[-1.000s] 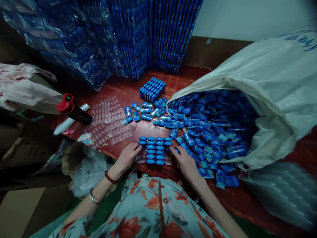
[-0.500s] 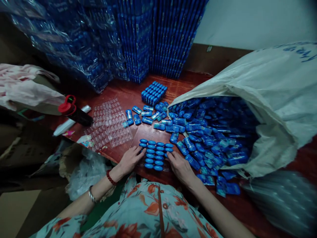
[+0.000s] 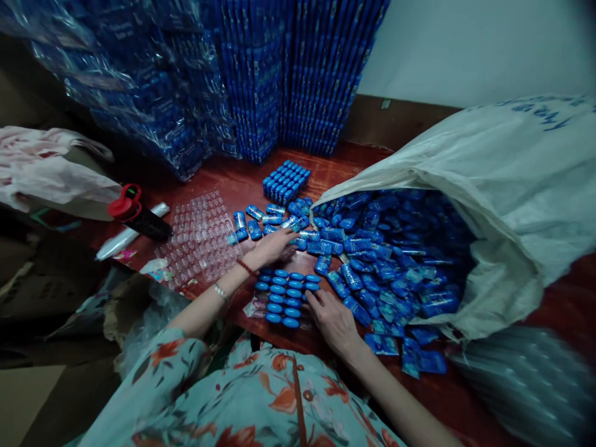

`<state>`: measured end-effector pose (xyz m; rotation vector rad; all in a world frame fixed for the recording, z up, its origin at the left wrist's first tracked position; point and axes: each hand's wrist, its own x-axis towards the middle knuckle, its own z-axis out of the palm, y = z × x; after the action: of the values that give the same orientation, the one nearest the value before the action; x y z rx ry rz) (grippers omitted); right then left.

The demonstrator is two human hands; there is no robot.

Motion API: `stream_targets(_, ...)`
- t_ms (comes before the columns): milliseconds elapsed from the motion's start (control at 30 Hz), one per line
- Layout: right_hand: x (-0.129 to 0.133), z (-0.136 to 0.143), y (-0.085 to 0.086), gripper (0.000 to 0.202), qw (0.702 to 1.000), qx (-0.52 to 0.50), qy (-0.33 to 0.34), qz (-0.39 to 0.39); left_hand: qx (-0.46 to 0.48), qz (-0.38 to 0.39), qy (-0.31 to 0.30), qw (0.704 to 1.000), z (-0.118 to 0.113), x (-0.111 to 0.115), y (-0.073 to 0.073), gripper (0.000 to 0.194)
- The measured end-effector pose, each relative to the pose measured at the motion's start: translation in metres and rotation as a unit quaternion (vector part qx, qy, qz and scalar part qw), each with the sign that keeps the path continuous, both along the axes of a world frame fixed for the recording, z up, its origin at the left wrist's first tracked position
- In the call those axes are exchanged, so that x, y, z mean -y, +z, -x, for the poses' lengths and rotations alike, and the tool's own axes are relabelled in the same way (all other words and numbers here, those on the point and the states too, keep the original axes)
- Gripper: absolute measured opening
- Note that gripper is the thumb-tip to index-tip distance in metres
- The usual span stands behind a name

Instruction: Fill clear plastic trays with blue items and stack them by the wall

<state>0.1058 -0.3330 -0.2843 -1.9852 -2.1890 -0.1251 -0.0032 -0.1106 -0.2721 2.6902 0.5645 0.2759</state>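
Note:
My left hand [image 3: 278, 244] reaches over loose blue packets [image 3: 319, 247], its fingers stretched forward and touching or just above those beneath them. My right hand [image 3: 331, 318] is beside a block of blue packets [image 3: 278, 290] set on end in rows, showing rounded oval tops. Its thumb and fingers are closed at the block's right edge on a packet mostly hidden by the fingertips. Under the block lies a clear plastic sheet, its edge [image 3: 254, 308] showing at the left.
A white sack [image 3: 507, 186] spills many blue packets at the right. Clear moulded trays [image 3: 198, 233] and a black bottle with a red lid [image 3: 139, 214] lie left. Behind are a finished-looking block [image 3: 286, 180] and tall blue stacks [image 3: 256, 81]. A bubbled clear pile [image 3: 526, 379] sits front right.
My left hand has left the block's left side and moved forward and right over the loose packets. My right hand stays at the block's right edge. The view has shifted slightly.

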Motion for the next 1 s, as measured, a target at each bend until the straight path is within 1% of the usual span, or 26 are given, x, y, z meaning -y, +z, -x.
stream_targets(67, -0.001, -0.004, 0.001, 0.027, 0.998, -0.025, -0.03, -0.038, -0.096, -0.026, -0.037, 0.994, -0.023, -0.008, -0.001, 0.04)
stream_targets(100, -0.006, -0.008, 0.001, 0.029, 0.997, -0.044, -0.051, -0.047, -0.125, -0.033, -0.055, 0.99, -0.031, -0.01, -0.001, 0.047)
stream_targets(167, -0.025, -0.02, 0.002, 0.033, 0.989, -0.08, -0.116, -0.047, -0.147, -0.039, -0.073, 0.986, -0.039, -0.013, -0.002, 0.056)
stream_targets(200, -0.038, -0.028, 0.001, 0.035, 0.983, -0.09, -0.153, -0.036, -0.144, -0.039, -0.072, 0.986, -0.039, -0.013, -0.002, 0.056)
stream_targets(233, -0.052, -0.036, 0.0, 0.038, 0.978, -0.088, -0.19, -0.018, -0.135, -0.037, -0.065, 0.988, -0.036, -0.014, -0.001, 0.052)
stream_targets(267, -0.066, -0.044, -0.002, 0.04, 0.974, -0.077, -0.211, 0.008, -0.116, -0.03, -0.051, 0.991, -0.031, -0.014, 0.0, 0.045)
stream_targets(333, -0.09, -0.055, -0.006, 0.039, 0.974, -0.051, -0.21, 0.072, -0.039, 0.002, -0.006, 0.999, -0.01, -0.012, 0.004, 0.03)
stream_targets(367, -0.097, -0.058, -0.008, 0.036, 0.974, -0.047, -0.2, 0.095, 0.021, 0.023, 0.026, 0.999, 0.004, -0.008, 0.007, 0.025)
stream_targets(400, -0.1, -0.06, -0.01, 0.034, 0.975, -0.055, -0.19, 0.105, 0.086, 0.042, 0.066, 0.993, 0.021, -0.003, 0.011, 0.022)
stream_targets(433, -0.099, -0.061, -0.011, 0.033, 0.975, -0.078, -0.183, 0.095, 0.151, 0.06, 0.112, 0.98, 0.041, 0.004, 0.014, 0.019)
stream_targets(500, -0.085, -0.061, -0.009, 0.032, 0.969, -0.169, -0.177, 0.033, 0.241, 0.087, 0.209, 0.944, 0.082, 0.027, 0.02, 0.016)
stream_targets(533, -0.073, -0.06, -0.007, 0.031, 0.956, -0.232, -0.178, 0.0, 0.259, 0.105, 0.259, 0.925, 0.101, 0.041, 0.022, 0.016)
stream_targets(567, -0.059, -0.06, -0.004, 0.03, 0.938, -0.3, -0.174, -0.02, 0.278, 0.117, 0.303, 0.904, 0.119, 0.057, 0.023, 0.015)
stream_targets(600, -0.044, -0.06, 0.0, 0.029, 0.916, -0.364, -0.168, -0.018, 0.279, 0.13, 0.335, 0.891, 0.134, 0.074, 0.021, 0.015)
stream_targets(633, -0.03, -0.06, 0.004, 0.029, 0.894, -0.42, -0.154, 0.008, 0.272, 0.134, 0.351, 0.886, 0.146, 0.089, 0.018, 0.014)
stream_targets(667, -0.016, -0.06, 0.008, 0.029, 0.878, -0.459, -0.131, 0.045, 0.262, 0.134, 0.356, 0.887, 0.153, 0.104, 0.013, 0.014)
stream_targets(700, -0.004, -0.059, 0.011, 0.03, 0.869, -0.476, -0.112, 0.074, 0.25, 0.132, 0.354, 0.892, 0.158, 0.116, 0.007, 0.014)
stream_targets(733, 0.006, -0.057, 0.014, 0.031, 0.868, -0.478, -0.095, 0.097, 0.238, 0.13, 0.344, 0.899, 0.159, 0.125, -0.001, 0.014)
stream_targets(800, 0.017, -0.051, 0.015, 0.033, 0.88, -0.454, -0.084, 0.109, 0.223, 0.125, 0.317, 0.913, 0.154, 0.134, -0.017, 0.013)
stream_targets(900, 0.019, -0.036, 0.006, 0.027, 0.907, -0.407, -0.075, 0.069, 0.227, 0.107, 0.249, 0.936, 0.145, 0.13, -0.037, 0.017)
stream_targets(1000, 0.016, -0.023, -0.005, 0.021, 0.935, -0.354, -0.02, 0.007, 0.24, 0.095, 0.195, 0.946, 0.144, 0.119, -0.047, 0.026)
